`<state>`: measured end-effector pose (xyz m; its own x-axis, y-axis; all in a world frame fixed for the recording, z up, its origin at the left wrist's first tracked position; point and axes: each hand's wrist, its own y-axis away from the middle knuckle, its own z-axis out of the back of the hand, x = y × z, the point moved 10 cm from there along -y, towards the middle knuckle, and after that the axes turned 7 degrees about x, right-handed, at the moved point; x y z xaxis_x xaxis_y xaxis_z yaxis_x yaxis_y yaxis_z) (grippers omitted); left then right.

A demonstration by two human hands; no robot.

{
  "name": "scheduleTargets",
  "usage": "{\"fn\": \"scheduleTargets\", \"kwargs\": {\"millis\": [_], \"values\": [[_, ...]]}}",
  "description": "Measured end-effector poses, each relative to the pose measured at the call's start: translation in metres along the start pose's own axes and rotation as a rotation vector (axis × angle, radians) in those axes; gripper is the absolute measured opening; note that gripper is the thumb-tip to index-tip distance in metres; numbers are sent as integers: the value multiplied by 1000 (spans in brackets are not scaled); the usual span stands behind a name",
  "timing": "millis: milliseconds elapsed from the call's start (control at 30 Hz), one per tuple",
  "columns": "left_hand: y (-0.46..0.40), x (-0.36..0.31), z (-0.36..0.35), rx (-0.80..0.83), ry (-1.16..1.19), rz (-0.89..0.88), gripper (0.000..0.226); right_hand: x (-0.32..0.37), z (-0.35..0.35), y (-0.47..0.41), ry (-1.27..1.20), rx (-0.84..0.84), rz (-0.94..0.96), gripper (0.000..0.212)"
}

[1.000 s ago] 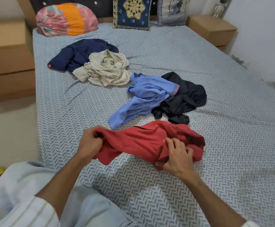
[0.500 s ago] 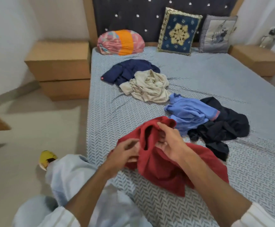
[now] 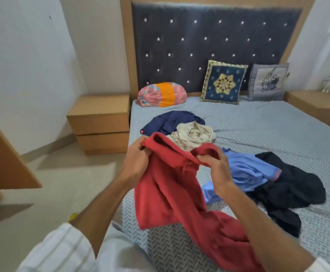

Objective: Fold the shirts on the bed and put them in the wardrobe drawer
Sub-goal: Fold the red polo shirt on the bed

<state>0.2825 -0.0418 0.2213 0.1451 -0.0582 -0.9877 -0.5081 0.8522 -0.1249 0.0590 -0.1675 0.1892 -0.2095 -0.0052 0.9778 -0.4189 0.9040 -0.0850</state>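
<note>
Both hands, left hand (image 3: 138,158) and right hand (image 3: 216,165), are gripping the crumpled red cotton shirt (image 3: 172,193) above the bed's (image 3: 278,134) near edge, opening it; spreading flat likely comes next.

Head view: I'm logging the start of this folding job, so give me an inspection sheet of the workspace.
Surface: bed, patterned grey sheet, wrinkled.
Job's things: red shirt lifted, its lower end draped on the bed; navy shirt, cream shirt, blue shirt and black shirt lie crumpled, unfolded.
Clutter: rolled bundle and two cushions at the headboard.
Hands: left hand and right hand each grip the red shirt's top edge.
Cables: nothing seen.
Surroundings: nightstands on both sides; wardrobe drawer not in view.
</note>
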Motion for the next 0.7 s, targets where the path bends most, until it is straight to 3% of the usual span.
{"fn": "scheduleTargets", "kwargs": {"millis": [100,233,300,400,467,500,567,700], "values": [[-25,-55,-14,92,-49,-45,24,25,-27,-17,-245,233,4,25],[-45,-112,-14,106,-139,-90,28,52,-60,-23,-277,618,-69,64],[-50,-127,-10,112,-211,-102,30,54,-64,-23,-162,726,-94,56],[-53,-131,-5,157,-300,-87,36,37,-52,-39,233,668,-186,63],[-57,-126,1,176,-436,-86,26,39,-43,-49,464,583,-211,74],[-56,-125,6,171,-528,-93,17,47,-38,-56,576,540,-191,66],[-55,-125,15,155,-686,-88,19,72,-30,-66,742,451,-172,35],[-53,-157,30,56,-764,-126,25,142,-26,-85,782,322,-27,28]]}}
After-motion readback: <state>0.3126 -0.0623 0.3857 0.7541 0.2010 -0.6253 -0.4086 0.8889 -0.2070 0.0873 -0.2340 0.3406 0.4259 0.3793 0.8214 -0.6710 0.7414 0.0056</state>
